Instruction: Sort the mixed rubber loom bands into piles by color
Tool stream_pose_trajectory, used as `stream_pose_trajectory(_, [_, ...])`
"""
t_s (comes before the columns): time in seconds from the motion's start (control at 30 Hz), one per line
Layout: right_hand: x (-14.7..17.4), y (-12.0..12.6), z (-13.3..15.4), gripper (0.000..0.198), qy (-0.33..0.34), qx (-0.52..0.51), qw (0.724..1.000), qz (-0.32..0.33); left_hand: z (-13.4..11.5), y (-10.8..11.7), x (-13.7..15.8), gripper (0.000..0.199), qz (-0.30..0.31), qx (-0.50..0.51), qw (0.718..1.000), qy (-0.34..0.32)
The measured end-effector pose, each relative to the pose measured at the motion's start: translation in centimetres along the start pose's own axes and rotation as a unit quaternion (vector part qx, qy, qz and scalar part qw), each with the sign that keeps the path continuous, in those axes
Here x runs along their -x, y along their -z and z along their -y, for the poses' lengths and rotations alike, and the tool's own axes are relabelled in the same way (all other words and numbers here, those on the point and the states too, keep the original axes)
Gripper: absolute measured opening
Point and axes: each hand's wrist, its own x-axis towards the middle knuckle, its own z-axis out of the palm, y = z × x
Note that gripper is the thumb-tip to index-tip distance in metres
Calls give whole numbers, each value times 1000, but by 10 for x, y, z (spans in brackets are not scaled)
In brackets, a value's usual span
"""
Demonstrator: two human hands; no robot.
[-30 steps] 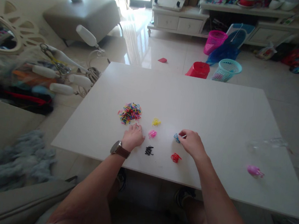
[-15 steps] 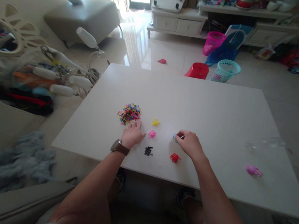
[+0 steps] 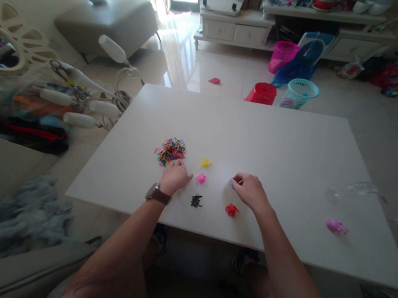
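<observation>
My left hand point(image 3: 175, 177) rests at the near edge of a mixed, many-coloured pile of small rubber bands point(image 3: 170, 150), its thumb spread from the fingers. The fingertips touch the edge of the pile. Farther right, my right hand point(image 3: 251, 190) is pinched low over the table, with a blue rubber band point(image 3: 231, 181) showing at the fingertips. Between the hands lie a yellow heap of bands point(image 3: 206, 162) and a pink heap point(image 3: 200, 178). Nearer me sit a black heap point(image 3: 196, 201) and a red heap point(image 3: 231, 210).
On the white table point(image 3: 280, 139), a pink-purple object point(image 3: 336, 226) and clear plastic pieces point(image 3: 362, 188) lie to the right. Past the far edge stand a red bin point(image 3: 262, 93) and a light-blue basket point(image 3: 299, 93). A lamp with white shades point(image 3: 112, 49) is left of the table.
The view has shifted very slightly. Both hands stay in nearly the same places, the left by the mixed pile and the right at the blue band.
</observation>
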Motion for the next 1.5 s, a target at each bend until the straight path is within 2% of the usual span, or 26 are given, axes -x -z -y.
stream_pose_trajectory(0.23, [0, 0, 1, 18, 1, 1, 1000, 2, 5, 8, 3, 62, -4, 6, 1000, -7])
stream_pose_trajectory(0.57, [1, -1, 2, 18, 9, 7, 1000, 5, 7, 4, 17, 76, 7, -3, 1000, -20])
stream_pose_trajectory(0.9, [2, 1, 7, 20, 9, 15, 1000, 14, 9, 5, 17, 60, 29, -18, 999, 7])
stream_pose_trajectory(1.17, [2, -1, 7, 20, 11, 15, 1000, 19, 9, -1, 9, 61, 21, -10, 1000, 3])
stream_pose_trajectory(1.37, [4, 0, 7, 20, 19, 10, 1000, 13, 10, 0, 2, 41, -27, 13, 999, -28])
stream_pose_trajectory(1.5, [9, -2, 11, 19, 37, -1, 999, 8, 5, 8, -4, 23, -108, 152, 979, -83])
